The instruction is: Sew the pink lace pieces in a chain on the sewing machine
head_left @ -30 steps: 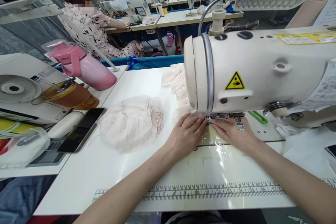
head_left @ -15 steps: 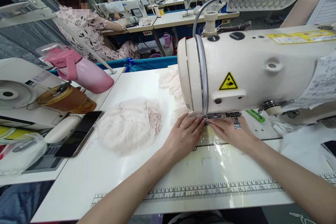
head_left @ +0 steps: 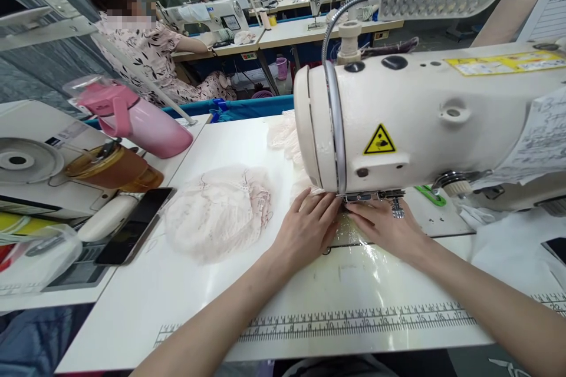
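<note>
Beneath the head of a white sewing machine, my two hands meet at the presser foot. My left hand lies flat with its fingers stretched forward, touching pale ruffled fabric that runs back along the machine's left side. From the right, my right hand reaches in with fingers extended toward the needle area. Its fingertips are partly covered by the metal attachment, and the cloth under them is hard to make out. A bundle of sheer pale fabric with loose threads rests left of my left hand.
At the left are a pink bottle, an amber mug and a phone. Green thread snips and white cloth lie at the right. A printed ruler follows the front edge. A person sits beyond.
My left fingers have shifted slightly back and left from the presser foot. The machine appears a little further left in view. The fabric bundle has stayed put.
</note>
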A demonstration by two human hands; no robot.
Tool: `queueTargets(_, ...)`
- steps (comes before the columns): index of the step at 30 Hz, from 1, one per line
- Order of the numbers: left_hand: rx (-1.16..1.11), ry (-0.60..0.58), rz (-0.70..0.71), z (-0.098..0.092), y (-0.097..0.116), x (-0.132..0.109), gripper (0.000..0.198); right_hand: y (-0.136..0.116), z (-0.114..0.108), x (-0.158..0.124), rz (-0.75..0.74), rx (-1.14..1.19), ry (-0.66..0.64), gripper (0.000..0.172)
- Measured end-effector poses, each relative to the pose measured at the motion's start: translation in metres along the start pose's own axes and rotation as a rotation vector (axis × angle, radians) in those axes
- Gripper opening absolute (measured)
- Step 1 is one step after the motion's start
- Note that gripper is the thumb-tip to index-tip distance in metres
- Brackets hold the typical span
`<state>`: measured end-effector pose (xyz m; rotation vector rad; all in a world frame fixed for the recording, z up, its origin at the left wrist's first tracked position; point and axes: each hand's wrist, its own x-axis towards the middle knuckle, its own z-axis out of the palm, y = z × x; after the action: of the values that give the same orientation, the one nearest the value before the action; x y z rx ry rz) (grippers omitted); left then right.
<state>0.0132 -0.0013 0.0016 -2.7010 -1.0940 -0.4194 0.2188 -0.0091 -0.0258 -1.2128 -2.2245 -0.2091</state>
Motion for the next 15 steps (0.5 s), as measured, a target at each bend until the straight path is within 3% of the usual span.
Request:
queueTargets(7,0.02,-0.005,0.014,0.0011,0.0006,-0.0002,0.035,0.0031,-0.0027,-0.0005,0.06,-0.013,-0.06,0.027)
queueTargets(15,0.009,-0.02,0.019,0.0006,0.0001,-0.0009,0.035,0.0027,-0.0026,-0.0051,-0.067,-0.112,-0.035,0.027)
